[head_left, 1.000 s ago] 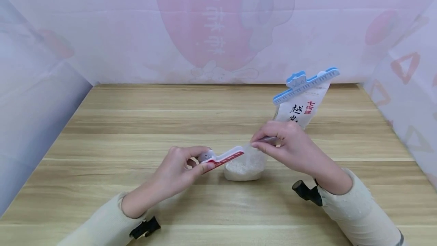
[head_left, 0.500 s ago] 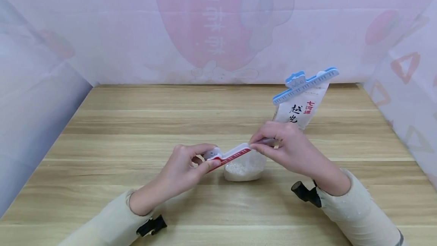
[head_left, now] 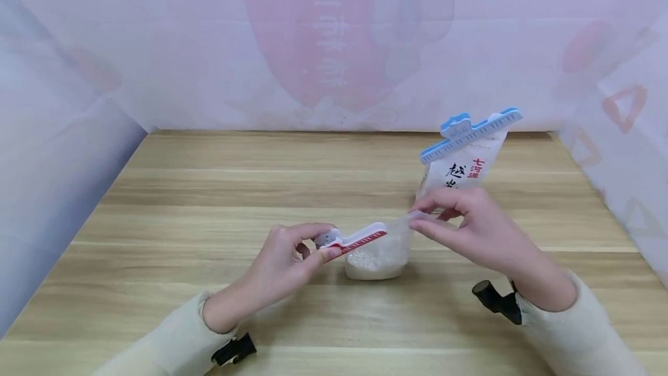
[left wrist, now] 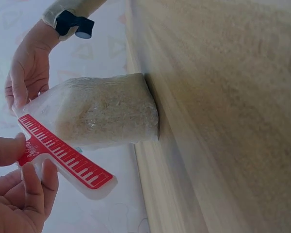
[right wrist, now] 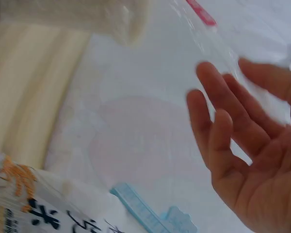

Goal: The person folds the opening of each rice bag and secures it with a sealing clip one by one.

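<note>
A clear plastic bag of rice (head_left: 378,263) stands on the table, its top drawn toward the right. My right hand (head_left: 477,228) has its thumb and forefinger at the bag's upper right edge, with the film between them. In the right wrist view the other fingers of that hand are spread and hold nothing. My left hand (head_left: 287,254) grips the handle of a long red and white bag clip (left wrist: 63,153) between thumb and fingers. The clip's bar slants up across the front of the bag's top. Whether film lies inside the bar I cannot tell.
A white printed rice bag (head_left: 464,170) with a blue bag clip (head_left: 472,135) across its top stands behind my right hand. The wooden table (head_left: 209,190) ends at pale printed cloth walls (head_left: 182,62) at the back and sides.
My right hand has moved to the right along the bag's top, drawing the film out. The red clip has moved slightly right and up with my left hand. The head view has shifted a little.
</note>
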A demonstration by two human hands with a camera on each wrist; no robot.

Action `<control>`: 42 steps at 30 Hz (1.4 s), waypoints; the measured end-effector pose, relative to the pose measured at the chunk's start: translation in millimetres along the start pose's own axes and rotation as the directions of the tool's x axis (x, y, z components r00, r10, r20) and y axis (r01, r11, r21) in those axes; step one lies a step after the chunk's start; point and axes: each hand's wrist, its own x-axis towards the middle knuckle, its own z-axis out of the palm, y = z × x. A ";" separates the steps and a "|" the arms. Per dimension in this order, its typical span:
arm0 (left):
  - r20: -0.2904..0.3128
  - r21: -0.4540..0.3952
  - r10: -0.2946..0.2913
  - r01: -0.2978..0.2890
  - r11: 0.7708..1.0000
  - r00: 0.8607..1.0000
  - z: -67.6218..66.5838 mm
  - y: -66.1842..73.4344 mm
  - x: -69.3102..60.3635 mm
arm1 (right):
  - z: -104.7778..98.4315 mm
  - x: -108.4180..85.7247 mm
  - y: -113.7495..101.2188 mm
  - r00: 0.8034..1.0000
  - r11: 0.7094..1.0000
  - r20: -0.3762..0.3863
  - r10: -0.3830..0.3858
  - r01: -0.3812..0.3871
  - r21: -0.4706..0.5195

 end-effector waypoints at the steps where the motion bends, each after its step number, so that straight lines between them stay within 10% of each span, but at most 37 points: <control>1: -0.009 0.000 0.007 -0.007 1.000 1.000 0.3 -0.1 0.2 | 1.7 -1.4 0.0 0.999 1.000 -0.032 -0.009 0.009 0.003; 13: -0.006 -0.095 -0.061 0.061 0.994 0.998 8.9 -2.5 3.2 | 13.7 -7.8 2.1 0.973 0.996 -0.216 -0.085 0.089 0.012; 22: -0.055 -0.102 0.075 -0.080 0.992 0.996 13.5 6.3 10.4 | 13.2 -8.8 1.4 0.967 0.992 -0.224 -0.124 0.129 0.007; 34: -0.072 -0.104 0.143 -0.150 0.983 0.987 19.0 14.0 15.9 | 11.3 -9.0 0.4 0.971 0.990 -0.197 -0.134 0.139 0.013; 42: -0.085 -0.096 0.166 -0.174 0.980 0.982 20.9 13.4 15.5 | 1.7 -10.4 10.7 0.997 0.995 -0.008 0.077 -0.076 0.071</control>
